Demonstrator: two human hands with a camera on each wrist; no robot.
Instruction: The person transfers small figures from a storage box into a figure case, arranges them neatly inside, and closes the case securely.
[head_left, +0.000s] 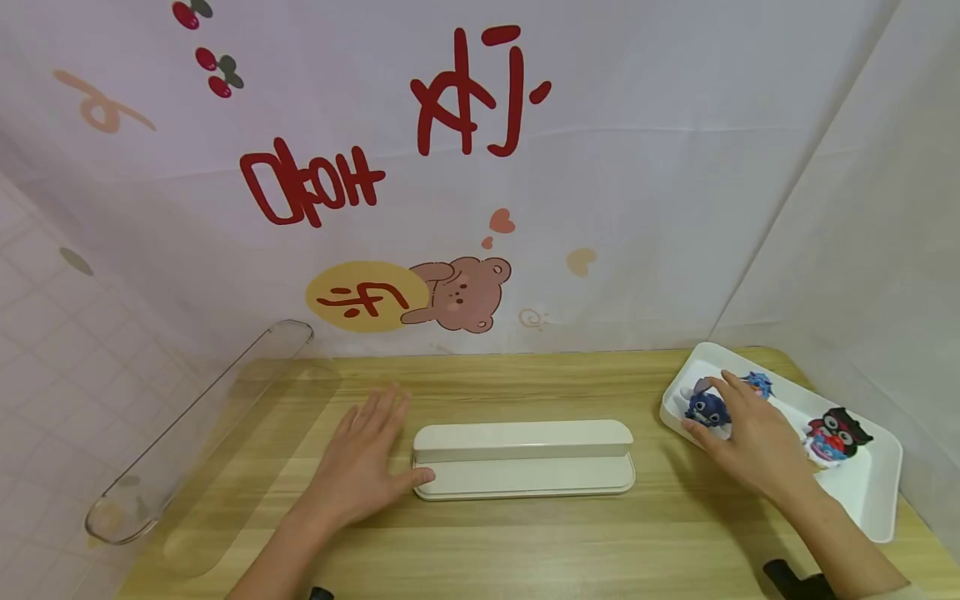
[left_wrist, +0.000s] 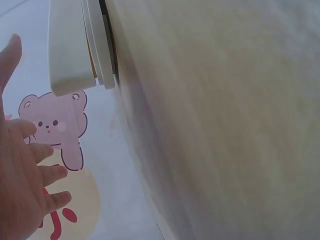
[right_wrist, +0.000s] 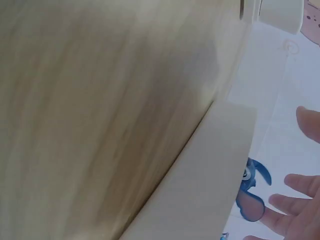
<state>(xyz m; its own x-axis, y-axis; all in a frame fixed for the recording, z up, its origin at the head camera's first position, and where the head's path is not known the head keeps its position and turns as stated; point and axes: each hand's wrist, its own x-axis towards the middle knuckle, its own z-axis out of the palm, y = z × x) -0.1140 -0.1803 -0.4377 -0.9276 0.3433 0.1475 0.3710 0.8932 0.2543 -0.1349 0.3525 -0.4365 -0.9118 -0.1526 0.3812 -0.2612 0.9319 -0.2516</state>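
Observation:
A long cream-coloured base (head_left: pixel 525 475) with a raised step along its back lies on the table. My left hand (head_left: pixel 367 467) is spread flat beside its left end, thumb pointing at that end and holding nothing. In the left wrist view the left hand's fingers are straight and apart. Over a white tray (head_left: pixel 873 500) at the right reaches my right hand (head_left: pixel 757 442). Its thumb and fingers stand apart around a blue big-eared cartoon figure (head_left: pixel 705 408). In the right wrist view a fingertip is close to the figure's ear (right_wrist: pixel 251 206); whether it touches is unclear.
More small figures lie in the tray, among them an owl-like one (head_left: pixel 840 433) and a blue one (head_left: pixel 759 383). A long transparent cover (head_left: pixel 217 450) with rounded ends stands on the left side. White printed cloth (head_left: pixel 637 208) hangs behind the wooden table (head_left: pixel 480 550).

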